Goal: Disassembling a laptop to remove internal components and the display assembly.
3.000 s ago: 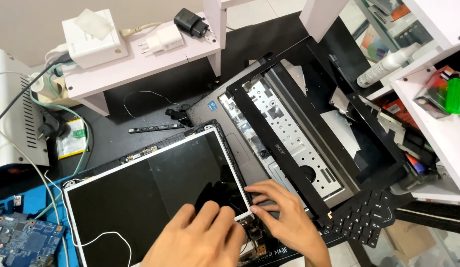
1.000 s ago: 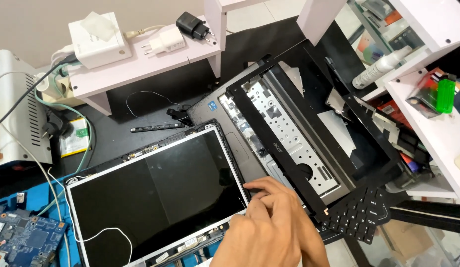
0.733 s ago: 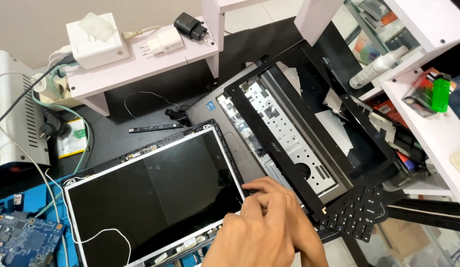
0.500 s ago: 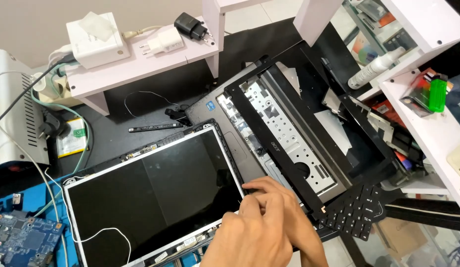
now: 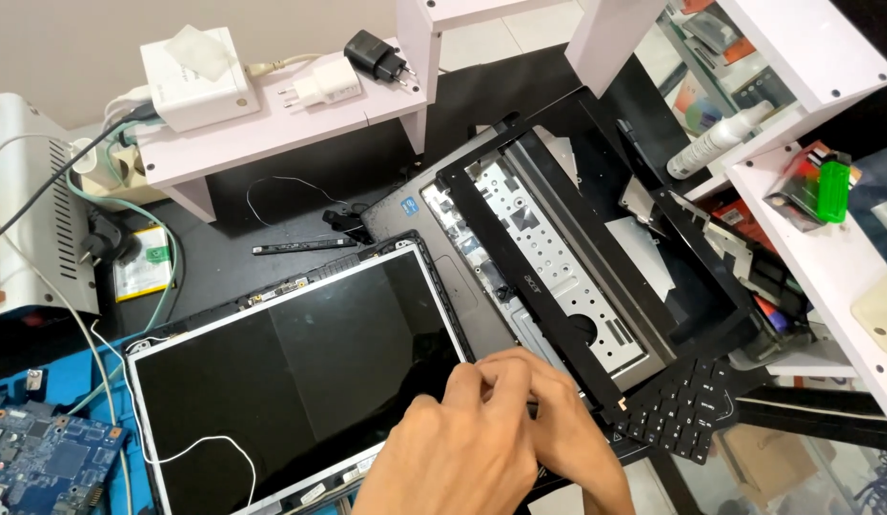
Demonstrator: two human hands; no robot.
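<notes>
Laptop taken apart. Screen panel (image 5: 291, 372) already out of its frame, lying flat on near left of desk (image 5: 300, 181). Laptop base (image 5: 548, 257) open, far right of panel, keyboard (image 5: 677, 410) off, beside base on right. Left hand (image 5: 453, 458) and right hand (image 5: 558, 420) pressed together at panel's near right corner, fingers pinching something small; cannot tell what. Circuit board (image 5: 43, 458) on blue mat, near left. Loose white wire (image 5: 205, 448) lies across panel. Chargers (image 5: 319, 86) on far shelf.

A black bench (image 5: 300, 176) carries the bare screen panel (image 5: 291, 372) and laptop base (image 5: 529, 257).
</notes>
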